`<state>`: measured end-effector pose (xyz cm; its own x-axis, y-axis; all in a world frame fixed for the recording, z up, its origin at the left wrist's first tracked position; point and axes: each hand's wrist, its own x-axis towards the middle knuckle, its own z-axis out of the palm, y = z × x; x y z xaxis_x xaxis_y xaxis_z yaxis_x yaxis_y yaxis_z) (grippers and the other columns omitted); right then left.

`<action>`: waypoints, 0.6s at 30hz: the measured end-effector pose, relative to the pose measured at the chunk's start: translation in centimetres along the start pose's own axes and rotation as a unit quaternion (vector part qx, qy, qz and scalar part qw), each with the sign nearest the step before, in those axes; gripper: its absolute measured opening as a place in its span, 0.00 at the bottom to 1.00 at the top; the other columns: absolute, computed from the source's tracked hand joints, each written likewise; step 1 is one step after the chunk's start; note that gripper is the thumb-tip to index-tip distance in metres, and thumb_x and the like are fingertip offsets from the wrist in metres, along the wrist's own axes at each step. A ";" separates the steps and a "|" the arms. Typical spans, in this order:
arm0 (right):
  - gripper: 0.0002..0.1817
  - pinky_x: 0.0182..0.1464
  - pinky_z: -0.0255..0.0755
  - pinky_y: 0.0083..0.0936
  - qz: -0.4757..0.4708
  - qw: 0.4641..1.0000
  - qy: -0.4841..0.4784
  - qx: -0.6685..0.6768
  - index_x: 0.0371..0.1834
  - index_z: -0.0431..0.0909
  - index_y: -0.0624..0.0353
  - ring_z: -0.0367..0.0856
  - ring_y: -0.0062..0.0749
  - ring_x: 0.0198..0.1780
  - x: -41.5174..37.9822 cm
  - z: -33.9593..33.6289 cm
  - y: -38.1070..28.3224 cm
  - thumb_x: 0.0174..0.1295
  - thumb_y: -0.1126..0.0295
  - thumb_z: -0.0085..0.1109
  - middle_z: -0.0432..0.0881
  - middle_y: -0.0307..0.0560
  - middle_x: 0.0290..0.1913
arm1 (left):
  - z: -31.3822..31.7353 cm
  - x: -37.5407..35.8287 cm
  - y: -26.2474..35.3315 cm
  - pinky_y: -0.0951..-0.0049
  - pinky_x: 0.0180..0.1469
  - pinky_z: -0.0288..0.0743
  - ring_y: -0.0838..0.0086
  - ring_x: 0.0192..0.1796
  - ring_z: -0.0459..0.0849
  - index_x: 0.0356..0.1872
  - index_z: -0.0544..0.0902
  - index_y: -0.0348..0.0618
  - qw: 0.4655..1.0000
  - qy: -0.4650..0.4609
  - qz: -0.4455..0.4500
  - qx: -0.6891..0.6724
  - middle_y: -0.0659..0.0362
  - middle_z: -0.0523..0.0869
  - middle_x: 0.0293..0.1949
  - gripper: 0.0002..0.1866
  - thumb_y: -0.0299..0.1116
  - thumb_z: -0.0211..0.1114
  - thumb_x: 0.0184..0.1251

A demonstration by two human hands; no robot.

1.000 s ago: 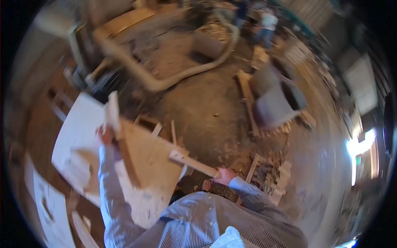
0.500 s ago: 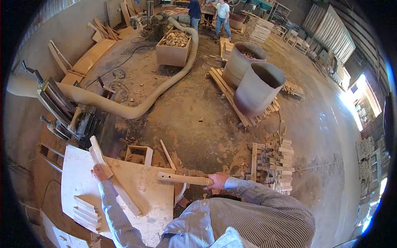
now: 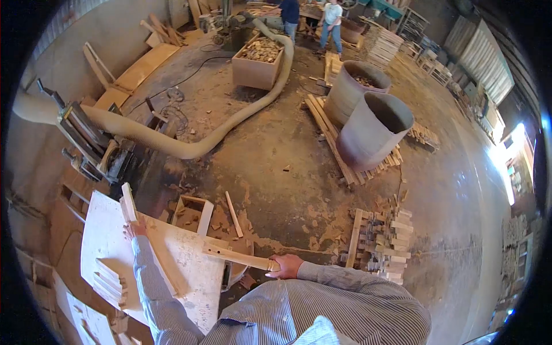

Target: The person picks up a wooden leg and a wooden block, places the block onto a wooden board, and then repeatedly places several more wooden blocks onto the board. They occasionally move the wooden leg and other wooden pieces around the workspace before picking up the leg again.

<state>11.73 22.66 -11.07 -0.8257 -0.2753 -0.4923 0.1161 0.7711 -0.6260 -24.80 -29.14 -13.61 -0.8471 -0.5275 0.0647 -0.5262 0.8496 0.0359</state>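
One R hand gripped rail at 3 o'clock end, so other end could knock bench; L hand touched plank, grip unclear.

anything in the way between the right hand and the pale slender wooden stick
Nothing visible: the bare right hand is closed around one end of the stick, whose other end points over the flat pale wooden board.

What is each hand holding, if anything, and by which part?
Right hand: wooden piece, gripped by its right end. Left hand: touching a longer bar on its far half; grip unclear.
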 end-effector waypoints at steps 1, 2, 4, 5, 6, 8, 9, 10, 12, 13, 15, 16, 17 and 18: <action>0.46 0.53 0.81 0.48 0.013 1.000 -0.010 0.016 0.68 0.76 0.59 0.89 0.59 0.48 -0.1 -0.3 -0.2 0.60 0.30 0.63 0.89 0.63 0.48 | -0.2 0.1 0.1 0.38 0.72 0.66 0.43 0.74 0.72 0.77 0.70 0.43 1.000 -0.013 -0.004 0.001 0.42 0.71 0.75 0.47 0.70 0.61 0.68; 0.45 0.54 0.81 0.48 0.027 0.999 -0.022 0.031 0.66 0.77 0.58 0.89 0.59 0.49 0.0 -0.6 -0.1 0.59 0.30 0.64 0.89 0.61 0.48 | 0.1 0.4 -0.2 0.38 0.74 0.65 0.44 0.76 0.70 0.79 0.67 0.43 0.999 -0.037 -0.005 -0.001 0.43 0.69 0.77 0.50 0.71 0.61 0.68; 0.46 0.54 0.81 0.47 0.017 0.998 -0.050 0.035 0.67 0.77 0.58 0.89 0.58 0.49 0.4 -0.3 0.5 0.59 0.30 0.64 0.89 0.61 0.48 | 2.8 1.6 -0.9 0.40 0.73 0.67 0.43 0.74 0.73 0.74 0.75 0.44 0.999 0.030 -0.003 0.017 0.45 0.76 0.73 0.48 0.74 0.60 0.66; 0.46 0.53 0.81 0.47 0.007 0.999 -0.020 0.041 0.66 0.77 0.59 0.90 0.58 0.48 0.5 -0.1 0.6 0.60 0.30 0.64 0.89 0.62 0.47 | 4.2 2.5 -1.4 0.40 0.72 0.69 0.43 0.73 0.75 0.71 0.78 0.44 0.999 0.043 -0.002 0.031 0.46 0.78 0.71 0.47 0.75 0.59 0.66; 0.46 0.53 0.81 0.48 -0.007 0.999 0.001 0.044 0.66 0.77 0.60 0.90 0.58 0.47 0.7 0.1 0.8 0.60 0.30 0.64 0.89 0.63 0.46 | 5.9 3.4 -1.6 0.43 0.70 0.72 0.47 0.70 0.78 0.66 0.81 0.45 0.998 0.050 -0.020 0.016 0.47 0.81 0.67 0.43 0.73 0.60 0.65; 0.44 0.49 0.82 0.49 -0.001 1.000 -0.012 0.014 0.63 0.78 0.58 0.90 0.60 0.44 1.4 0.1 1.0 0.59 0.30 0.64 0.89 0.63 0.43 | 8.8 4.6 -1.9 0.49 0.65 0.78 0.53 0.64 0.84 0.57 0.86 0.48 0.996 0.067 -0.054 -0.015 0.48 0.86 0.60 0.37 0.70 0.63 0.64; 0.42 0.46 0.83 0.50 0.022 1.000 0.011 0.002 0.60 0.79 0.57 0.90 0.62 0.41 1.4 0.6 0.7 0.59 0.30 0.65 0.89 0.63 0.40 | 6.8 3.5 -2.4 0.50 0.67 0.76 0.53 0.66 0.82 0.59 0.85 0.45 0.998 0.039 -0.038 -0.005 0.47 0.85 0.62 0.38 0.70 0.64 0.64; 0.40 0.45 0.83 0.50 0.023 0.999 -0.002 0.048 0.57 0.80 0.58 0.90 0.62 0.39 1.5 0.2 0.2 0.59 0.32 0.67 0.89 0.63 0.38 | 3.7 2.0 -1.3 0.50 0.68 0.74 0.52 0.67 0.80 0.61 0.84 0.43 1.000 0.013 -0.025 -0.001 0.47 0.84 0.63 0.40 0.70 0.64 0.64; 0.38 0.45 0.83 0.50 0.033 0.999 -0.002 0.022 0.58 0.80 0.58 0.90 0.62 0.40 2.2 0.2 -1.1 0.59 0.35 0.70 0.89 0.63 0.38 | -0.7 0.8 -0.4 0.50 0.72 0.70 0.50 0.71 0.77 0.65 0.81 0.39 0.999 -0.026 -0.020 -0.008 0.46 0.81 0.67 0.44 0.70 0.66 0.63; 0.38 0.45 0.83 0.50 0.017 0.999 -0.031 0.012 0.58 0.80 0.58 0.90 0.62 0.40 2.7 0.5 -1.6 0.59 0.35 0.70 0.89 0.63 0.38 | -2.0 0.9 0.4 0.51 0.73 0.68 0.49 0.72 0.75 0.67 0.80 0.37 0.999 -0.033 -0.021 -0.014 0.46 0.80 0.69 0.46 0.70 0.67 0.62; 0.37 0.46 0.82 0.51 -0.004 0.999 0.034 0.032 0.59 0.79 0.59 0.90 0.62 0.42 3.5 0.8 -2.4 0.59 0.40 0.73 0.90 0.62 0.40 | -2.2 2.0 -0.4 0.46 0.74 0.67 0.46 0.74 0.72 0.70 0.77 0.35 0.999 -0.018 -0.020 -0.047 0.44 0.75 0.71 0.46 0.68 0.66 0.66; 0.37 0.46 0.82 0.51 -0.007 0.999 0.028 0.025 0.59 0.79 0.59 0.90 0.62 0.42 3.9 0.7 -3.2 0.59 0.40 0.73 0.90 0.62 0.40 | -2.2 2.2 -0.6 0.44 0.73 0.67 0.46 0.73 0.72 0.68 0.78 0.36 0.998 0.009 -0.007 -0.058 0.43 0.76 0.70 0.45 0.68 0.65 0.67; 0.37 0.47 0.82 0.51 0.000 0.999 0.033 0.011 0.59 0.79 0.60 0.89 0.62 0.43 4.3 0.9 -2.9 0.59 0.41 0.73 0.90 0.62 0.41 | -1.9 2.0 -0.1 0.44 0.73 0.67 0.46 0.73 0.72 0.68 0.78 0.36 0.998 0.010 -0.012 -0.060 0.43 0.76 0.70 0.45 0.68 0.65 0.67; 0.37 0.48 0.82 0.51 0.009 0.999 0.037 -0.005 0.60 0.78 0.60 0.89 0.62 0.45 4.7 1.1 -3.3 0.59 0.42 0.73 0.90 0.62 0.42 | -2.9 2.1 -0.2 0.45 0.74 0.66 0.47 0.75 0.72 0.70 0.77 0.34 0.997 -0.002 -0.010 -0.071 0.43 0.75 0.71 0.45 0.67 0.65 0.68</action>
<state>8.04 18.19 -12.00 -0.8625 -0.2183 -0.4566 0.1255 0.7818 -0.6108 -26.28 -30.40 -10.54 -0.8370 -0.5441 0.0585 -0.5277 0.8307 0.1771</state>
